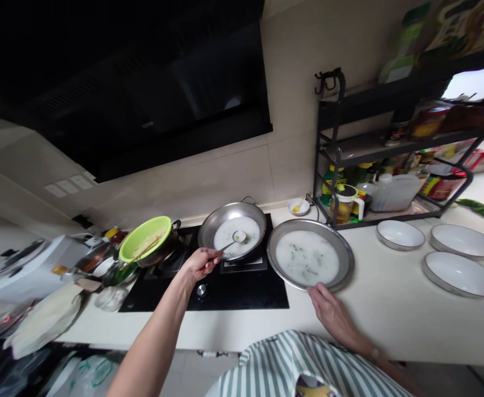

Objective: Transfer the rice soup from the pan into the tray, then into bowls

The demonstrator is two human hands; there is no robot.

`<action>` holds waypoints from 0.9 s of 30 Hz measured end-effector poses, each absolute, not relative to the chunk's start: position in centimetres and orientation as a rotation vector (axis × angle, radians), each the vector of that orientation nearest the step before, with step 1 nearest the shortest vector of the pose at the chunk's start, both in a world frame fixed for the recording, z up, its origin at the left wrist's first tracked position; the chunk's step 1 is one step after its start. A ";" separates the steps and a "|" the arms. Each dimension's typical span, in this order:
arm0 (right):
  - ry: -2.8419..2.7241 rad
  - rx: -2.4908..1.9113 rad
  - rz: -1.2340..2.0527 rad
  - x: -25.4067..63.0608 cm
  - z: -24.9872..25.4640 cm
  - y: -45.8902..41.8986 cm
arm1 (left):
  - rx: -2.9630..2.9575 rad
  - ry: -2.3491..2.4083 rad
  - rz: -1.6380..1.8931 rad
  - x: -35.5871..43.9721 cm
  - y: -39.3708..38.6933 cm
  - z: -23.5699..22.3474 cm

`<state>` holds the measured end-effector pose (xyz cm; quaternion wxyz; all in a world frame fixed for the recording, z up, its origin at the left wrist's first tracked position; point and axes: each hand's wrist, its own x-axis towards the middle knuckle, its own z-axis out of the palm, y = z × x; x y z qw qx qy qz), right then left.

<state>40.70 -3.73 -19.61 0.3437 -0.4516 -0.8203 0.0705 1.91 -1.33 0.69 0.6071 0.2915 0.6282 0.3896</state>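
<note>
A ladle [239, 236] is in my left hand [203, 263], whose fingers wrap round its handle. The ladle's bowl is over the milky white soup [229, 229] in a steel wok [209, 236] on the stove. My right hand [323, 300] grips the near rim of a wide metal basin [345, 259] on the counter, with the thumb side at the edge. White liquid with dark green bits [306, 256] fills much of that basin. Wok and basin stand side by side, close together.
A green colander [132, 237] with pale food and chopsticks rests on a pot at the left burner. Several white bowls [401, 231] stand at right. Behind them is a black rack [391, 218] of bottles. A small dish [298, 205] holds a yellow spoon. The range hood [163, 82] hangs above.
</note>
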 end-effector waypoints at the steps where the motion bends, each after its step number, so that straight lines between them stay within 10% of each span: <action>1: -2.127 -1.172 0.185 40.7 -19.6 -3.7 | 0.660 1.457 0.897 2.2 -1.4 1.0; 13: -2.128 -1.173 0.195 40.6 -19.1 -3.9 | 0.786 1.357 0.784 8.0 -2.3 5.0; 27: -2.110 -1.135 0.193 40.6 -19.3 -3.8 | 1.723 1.717 0.264 16.9 -3.5 -4.3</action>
